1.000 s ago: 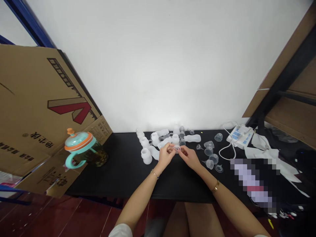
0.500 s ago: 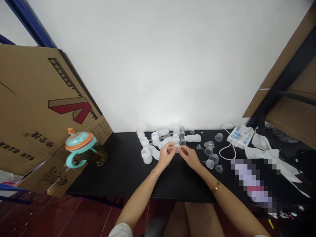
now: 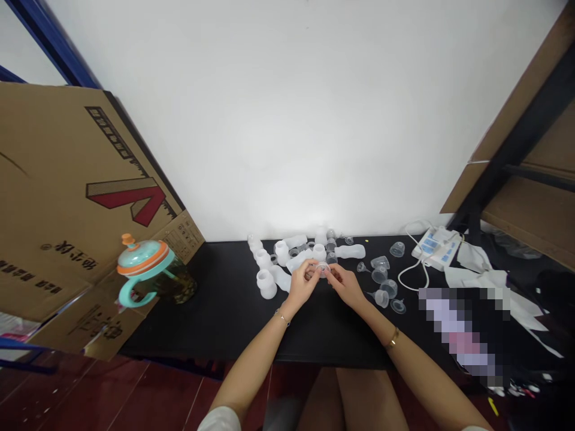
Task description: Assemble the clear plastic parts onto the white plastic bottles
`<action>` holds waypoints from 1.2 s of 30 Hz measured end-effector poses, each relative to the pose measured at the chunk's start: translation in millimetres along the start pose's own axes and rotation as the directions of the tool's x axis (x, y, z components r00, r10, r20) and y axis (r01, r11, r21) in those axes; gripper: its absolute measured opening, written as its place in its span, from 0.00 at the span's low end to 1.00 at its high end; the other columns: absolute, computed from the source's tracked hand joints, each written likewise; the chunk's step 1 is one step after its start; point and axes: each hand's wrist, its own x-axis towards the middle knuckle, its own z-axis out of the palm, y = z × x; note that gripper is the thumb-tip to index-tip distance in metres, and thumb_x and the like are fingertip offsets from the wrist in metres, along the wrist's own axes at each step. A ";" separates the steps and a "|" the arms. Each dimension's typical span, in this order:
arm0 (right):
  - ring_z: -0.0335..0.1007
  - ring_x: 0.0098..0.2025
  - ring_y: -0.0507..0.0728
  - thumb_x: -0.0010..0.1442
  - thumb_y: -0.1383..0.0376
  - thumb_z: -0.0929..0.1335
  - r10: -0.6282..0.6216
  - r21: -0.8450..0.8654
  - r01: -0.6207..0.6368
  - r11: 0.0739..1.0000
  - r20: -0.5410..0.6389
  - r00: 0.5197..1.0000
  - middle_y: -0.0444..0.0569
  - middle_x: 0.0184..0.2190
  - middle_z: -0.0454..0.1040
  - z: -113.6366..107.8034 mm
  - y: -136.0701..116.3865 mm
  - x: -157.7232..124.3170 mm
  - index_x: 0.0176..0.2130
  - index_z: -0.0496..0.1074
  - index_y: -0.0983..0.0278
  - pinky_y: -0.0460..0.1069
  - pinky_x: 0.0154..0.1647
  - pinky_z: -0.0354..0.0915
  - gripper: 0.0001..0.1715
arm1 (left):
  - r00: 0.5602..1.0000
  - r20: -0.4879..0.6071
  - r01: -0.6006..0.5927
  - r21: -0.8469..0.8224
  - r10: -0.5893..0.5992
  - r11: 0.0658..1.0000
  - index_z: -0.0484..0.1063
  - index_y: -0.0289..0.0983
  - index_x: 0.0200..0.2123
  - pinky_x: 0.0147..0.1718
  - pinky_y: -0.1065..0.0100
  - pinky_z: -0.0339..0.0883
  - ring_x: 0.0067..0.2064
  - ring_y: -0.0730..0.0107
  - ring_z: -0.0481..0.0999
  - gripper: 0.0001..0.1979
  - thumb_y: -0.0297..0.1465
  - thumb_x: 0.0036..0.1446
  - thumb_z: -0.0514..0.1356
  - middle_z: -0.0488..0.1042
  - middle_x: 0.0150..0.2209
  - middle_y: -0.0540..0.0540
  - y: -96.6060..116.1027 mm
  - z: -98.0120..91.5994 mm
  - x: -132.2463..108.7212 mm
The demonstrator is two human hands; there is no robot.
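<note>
Above the black table, my left hand (image 3: 304, 281) and my right hand (image 3: 345, 283) pinch a small round clear plastic part (image 3: 322, 270) between them, one on each side. Its exact kind is too small to make out. Just left of my left hand stands a white bottle-like piece (image 3: 266, 284) with an open round neck. More white pieces, such as a flat white handle-shaped one (image 3: 350, 251), lie behind my hands. To the right of my right hand are several clear plastic cups (image 3: 381, 298) and a clear funnel-shaped piece (image 3: 398, 306).
A teal-lidded jug (image 3: 155, 269) with dark contents stands at the table's left, beside a large cardboard box (image 3: 54, 203). At the right lie a white power strip (image 3: 435, 246) with a looping cable and crumpled white paper (image 3: 480, 278). A white wall (image 3: 309, 120) rises behind the black table (image 3: 215, 323).
Both hands keep their pinch on the clear part, almost in the same place. The whole view has shifted very slightly.
</note>
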 end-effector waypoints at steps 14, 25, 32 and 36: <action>0.70 0.26 0.54 0.69 0.51 0.59 -0.016 -0.009 0.016 1.000 0.031 0.999 0.43 0.25 0.73 0.1 0.4 -0.8 0.40 0.70 0.60 0.46 0.29 0.62 0.19 | 1.000 0.010 -0.023 0.030 0.023 0.999 0.71 0.37 0.43 0.26 0.71 0.65 0.25 0.72 0.73 0.17 0.45 0.61 0.60 0.76 0.28 0.49 1.5 -1.9 0.4; 0.70 0.25 0.54 0.69 0.53 0.60 -0.026 -0.022 0.027 0.999 0.024 0.999 0.43 0.24 0.73 -0.8 -2.4 -0.9 0.38 0.70 0.60 0.46 0.28 0.62 0.18 | 0.999 0.005 -0.038 0.037 0.037 0.999 0.72 0.37 0.42 0.25 0.72 0.64 0.24 0.73 0.71 0.18 0.46 0.60 0.60 0.75 0.26 0.50 3.3 -1.8 0.0; 0.67 0.24 0.54 0.69 0.53 0.59 -0.050 -0.072 0.051 0.996 0.011 0.999 0.43 0.23 0.71 -1.3 -5.1 -0.9 0.35 0.70 0.60 0.46 0.28 0.58 0.19 | 0.999 0.005 -0.054 0.065 0.054 0.996 0.71 0.36 0.42 0.23 0.73 0.62 0.23 0.74 0.71 0.17 0.44 0.61 0.59 0.74 0.26 0.50 0.7 -2.3 0.1; 0.67 0.24 0.54 0.69 0.53 0.59 -0.057 -0.089 0.058 0.994 0.008 0.998 0.43 0.23 0.71 -1.2 -4.5 -1.1 0.34 0.69 0.60 0.46 0.28 0.58 0.19 | 0.998 0.006 -0.060 0.067 0.059 0.996 0.71 0.36 0.42 0.23 0.73 0.62 0.23 0.74 0.71 0.16 0.44 0.61 0.59 0.74 0.26 0.50 -1.4 -2.1 0.2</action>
